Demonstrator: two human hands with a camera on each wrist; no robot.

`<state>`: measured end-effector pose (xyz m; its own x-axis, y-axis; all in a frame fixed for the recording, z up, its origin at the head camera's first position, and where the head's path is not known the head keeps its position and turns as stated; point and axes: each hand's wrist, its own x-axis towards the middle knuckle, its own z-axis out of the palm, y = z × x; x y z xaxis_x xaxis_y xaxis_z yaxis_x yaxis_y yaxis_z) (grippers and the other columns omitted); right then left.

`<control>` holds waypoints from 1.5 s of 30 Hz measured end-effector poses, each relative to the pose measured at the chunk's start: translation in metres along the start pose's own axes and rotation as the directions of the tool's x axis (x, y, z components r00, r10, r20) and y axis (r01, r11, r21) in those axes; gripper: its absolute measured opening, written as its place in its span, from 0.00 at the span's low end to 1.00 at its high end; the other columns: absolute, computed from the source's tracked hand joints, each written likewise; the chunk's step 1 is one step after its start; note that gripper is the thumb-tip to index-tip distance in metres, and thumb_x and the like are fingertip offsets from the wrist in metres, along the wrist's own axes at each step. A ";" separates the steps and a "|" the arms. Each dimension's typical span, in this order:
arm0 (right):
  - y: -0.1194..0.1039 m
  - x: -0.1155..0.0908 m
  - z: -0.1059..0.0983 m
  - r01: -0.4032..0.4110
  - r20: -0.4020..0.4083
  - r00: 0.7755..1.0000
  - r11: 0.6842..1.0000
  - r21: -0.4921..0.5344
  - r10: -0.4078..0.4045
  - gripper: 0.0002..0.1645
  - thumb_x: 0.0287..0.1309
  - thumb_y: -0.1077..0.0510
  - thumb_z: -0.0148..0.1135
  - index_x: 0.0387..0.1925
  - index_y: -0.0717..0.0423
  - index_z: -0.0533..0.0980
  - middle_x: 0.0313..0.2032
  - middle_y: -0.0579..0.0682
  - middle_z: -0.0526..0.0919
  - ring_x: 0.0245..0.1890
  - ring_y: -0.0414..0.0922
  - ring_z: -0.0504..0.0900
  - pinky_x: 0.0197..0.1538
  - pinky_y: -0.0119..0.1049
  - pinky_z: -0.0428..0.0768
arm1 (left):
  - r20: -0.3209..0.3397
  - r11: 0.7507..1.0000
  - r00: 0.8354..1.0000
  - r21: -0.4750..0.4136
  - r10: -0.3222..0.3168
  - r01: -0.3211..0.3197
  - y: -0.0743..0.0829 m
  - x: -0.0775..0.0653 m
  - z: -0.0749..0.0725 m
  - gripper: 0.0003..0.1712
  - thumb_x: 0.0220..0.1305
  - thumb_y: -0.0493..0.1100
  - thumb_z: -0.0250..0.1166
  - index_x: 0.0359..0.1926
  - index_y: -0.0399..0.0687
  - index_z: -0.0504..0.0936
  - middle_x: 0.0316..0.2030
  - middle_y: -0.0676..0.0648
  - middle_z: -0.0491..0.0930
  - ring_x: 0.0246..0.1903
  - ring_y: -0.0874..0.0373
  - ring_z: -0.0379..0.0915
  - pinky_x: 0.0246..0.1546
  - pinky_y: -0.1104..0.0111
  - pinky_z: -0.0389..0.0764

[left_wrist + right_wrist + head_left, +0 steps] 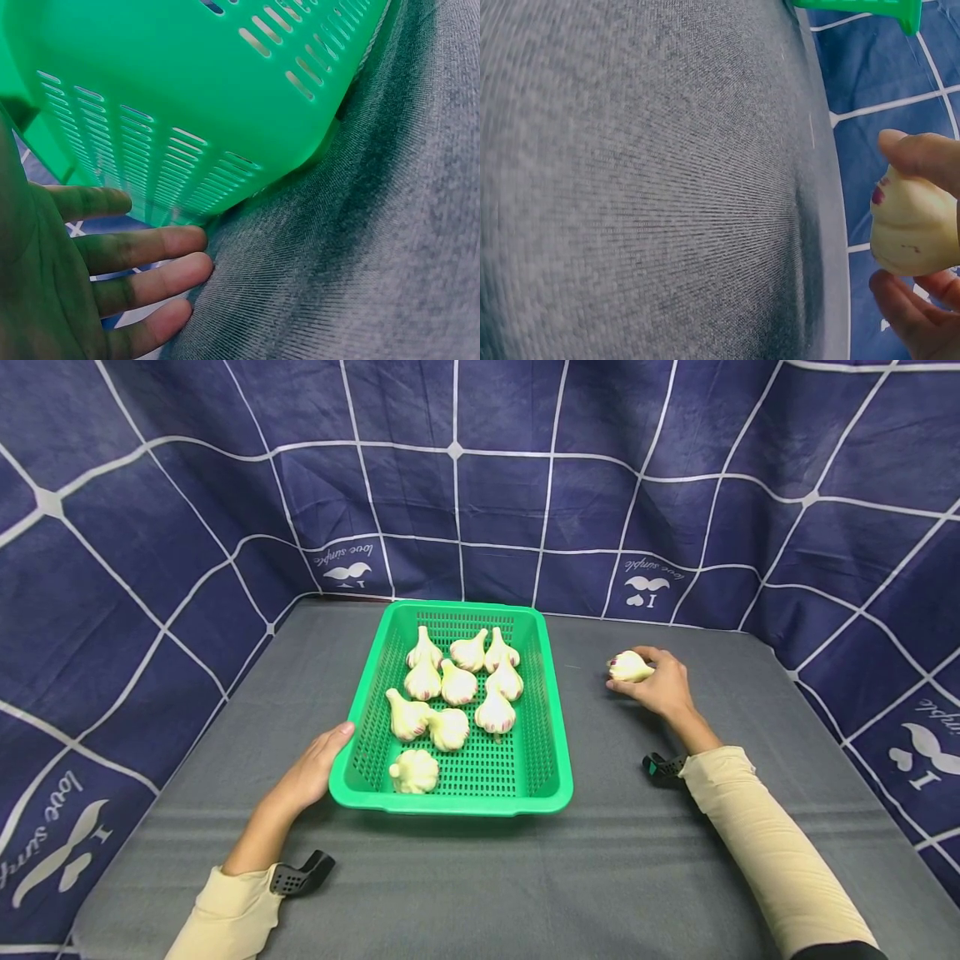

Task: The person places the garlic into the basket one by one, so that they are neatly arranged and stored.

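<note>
A green plastic basket (450, 804) with slotted walls stands on the grey cloth and holds several garlic bulbs (459, 683). At its left side is my left hand (311, 771), touching the rim with its fingers fairly straight. The left wrist view shows the left fingers (150, 247) extended beside the basket wall (180, 90). To the right of the basket, my right hand (663, 683) pinches one garlic bulb (628, 667) between thumb and fingers. In the right wrist view that bulb (911, 225), with a purple mark, sits between thumb and fingers, partly cut off by the frame edge.
A grey cloth (480, 877) covers the tabletop. Dark blue curtains (495, 502) with white grid lines enclose the back and sides. Black bands with devices are on both wrists, the left wrist device (302, 873) close above the cloth.
</note>
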<state>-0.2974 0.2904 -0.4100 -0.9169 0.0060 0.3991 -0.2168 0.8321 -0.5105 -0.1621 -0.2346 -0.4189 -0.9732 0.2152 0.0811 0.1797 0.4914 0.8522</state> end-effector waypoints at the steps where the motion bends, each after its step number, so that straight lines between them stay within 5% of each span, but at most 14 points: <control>1: 0.000 0.000 0.000 0.006 0.004 1.000 1.000 -0.002 -0.006 0.41 0.37 0.50 0.83 0.54 0.64 0.78 0.48 0.65 0.81 0.50 0.61 0.76 0.53 0.57 0.68 | -0.001 1.000 1.000 0.000 0.003 -0.003 0.000 0.000 0.000 0.35 0.79 0.51 0.33 0.64 0.21 0.66 0.59 0.26 0.71 0.63 0.36 0.62 0.64 0.43 0.58; 10: -0.003 0.000 -0.001 0.050 0.046 0.998 0.999 -0.003 -0.050 0.44 0.37 0.50 0.83 0.57 0.64 0.77 0.50 0.64 0.80 0.52 0.60 0.75 0.54 0.58 0.68 | 0.007 1.000 1.000 0.003 0.002 -0.002 0.000 0.000 0.000 0.35 0.79 0.50 0.33 0.64 0.22 0.67 0.59 0.27 0.72 0.62 0.38 0.63 0.64 0.44 0.60; 18: -0.008 -0.001 -0.002 0.086 0.043 0.995 0.996 0.014 -0.086 0.46 0.35 0.48 0.84 0.57 0.63 0.78 0.49 0.66 0.80 0.51 0.62 0.76 0.52 0.59 0.69 | 0.002 1.000 1.000 0.021 0.022 -0.022 -0.001 0.002 0.000 0.33 0.79 0.49 0.33 0.60 0.25 0.73 0.51 0.34 0.79 0.53 0.48 0.70 0.56 0.64 0.69; 23: -0.013 -0.002 -0.004 0.078 0.054 0.995 0.996 0.032 -0.080 0.46 0.37 0.48 0.83 0.59 0.62 0.76 0.48 0.65 0.79 0.48 0.62 0.76 0.49 0.57 0.71 | 0.001 1.000 1.000 0.022 0.014 -0.014 0.000 0.002 0.000 0.33 0.79 0.50 0.33 0.59 0.25 0.73 0.49 0.35 0.79 0.52 0.50 0.71 0.55 0.65 0.70; 33: -0.023 -0.005 -0.007 0.068 0.070 0.995 0.995 0.077 -0.073 0.43 0.47 0.46 0.78 0.62 0.60 0.75 0.46 0.63 0.76 0.38 0.56 0.78 0.39 0.45 0.72 | -0.005 1.000 1.000 0.024 -0.016 0.016 0.001 0.001 -0.001 0.36 0.79 0.52 0.33 0.62 0.23 0.70 0.54 0.30 0.76 0.57 0.41 0.67 0.61 0.48 0.63; 41: -0.025 -0.008 -0.010 0.093 0.045 0.994 0.989 0.116 -0.099 0.38 0.53 0.48 0.74 0.63 0.59 0.74 0.43 0.61 0.75 0.36 0.52 0.77 0.36 0.36 0.72 | 0.002 1.000 1.000 0.024 -0.003 0.003 0.000 0.001 -0.001 0.34 0.79 0.51 0.33 0.61 0.25 0.72 0.51 0.34 0.78 0.52 0.49 0.70 0.55 0.62 0.69; 45: -0.028 -0.007 -0.012 0.152 0.020 0.987 0.977 0.152 -0.156 0.32 0.59 0.50 0.70 0.62 0.60 0.75 0.42 0.60 0.76 0.35 0.50 0.78 0.34 0.25 0.72 | 0.000 1.000 1.000 0.029 -0.003 0.003 0.000 0.001 -0.001 0.34 0.79 0.50 0.33 0.61 0.25 0.72 0.51 0.34 0.78 0.52 0.49 0.70 0.55 0.61 0.69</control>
<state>-0.2811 0.2734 -0.3890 -0.8783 -0.1355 0.4586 -0.4017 0.7295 -0.5537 -0.1633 -0.2350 -0.4188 -0.9738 0.2136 0.0784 0.1807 0.5165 0.8370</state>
